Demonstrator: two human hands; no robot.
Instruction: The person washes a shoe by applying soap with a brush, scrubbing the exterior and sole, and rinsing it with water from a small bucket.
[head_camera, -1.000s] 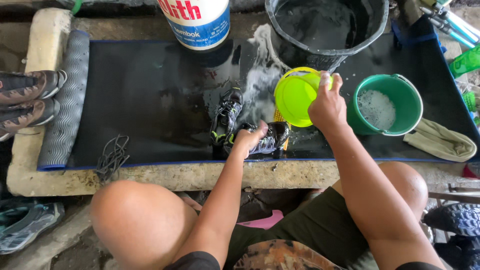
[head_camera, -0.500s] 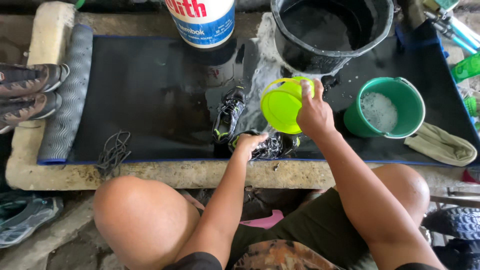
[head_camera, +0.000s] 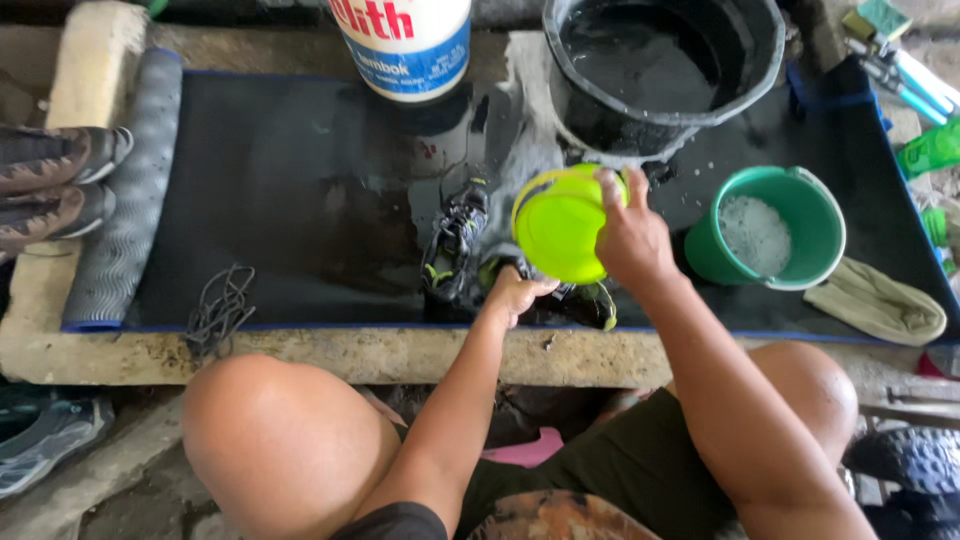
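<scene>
Your left hand grips a black shoe at the mat's six o'clock edge; your right hand clasps the yellow-green scoop, now tipped further over it than a second ago; rinsing proceeds, its pair lying at nine o'clock.

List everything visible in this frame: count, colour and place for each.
scoop: 1, lime, tilted over the held shoe, in right hand
held shoe: 1, black with lime trim, front edge of mat, under left hand
second shoe: 1, black, just left of it
mat: 1, black, wet, on concrete ledge
black tub: 1, top centre, holds water
green bucket: 1, right, foam inside
white pail: 1, blue band, top
laces: 1 bundle, dark, mat's left front
brown shoes: 2, far left
cloth: 1, khaki, right
left hand: gripping shoe
right hand: gripping scoop
</scene>
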